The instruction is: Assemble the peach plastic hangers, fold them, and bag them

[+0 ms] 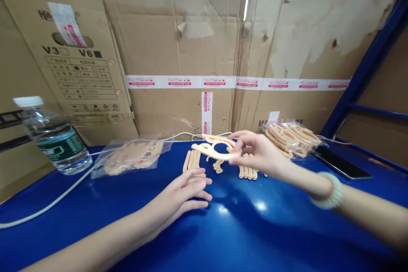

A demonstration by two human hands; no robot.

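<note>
My right hand [255, 153] pinches a peach plastic folding hanger [210, 149] by its right end, lifted above the blue table. The hanger has curved arms around a wide rounded opening. My left hand [188, 191] is open, its fingers stretched to the right, below the hanger and apart from it. Just behind its fingers lies a row of slim peach hanger arms [191, 160]. A second row of arms [247, 172] lies below my right hand. Between the rows are small hook-shaped peach pieces [218, 166], partly hidden by the hanger.
A clear bag of peach parts [134, 157] lies at left, beside a water bottle [60, 140] and a white cable [63, 197]. At right are a stack of bagged hangers [290, 136] and a black phone [342, 163]. Cardboard [178, 51] stands behind the blue table [248, 238].
</note>
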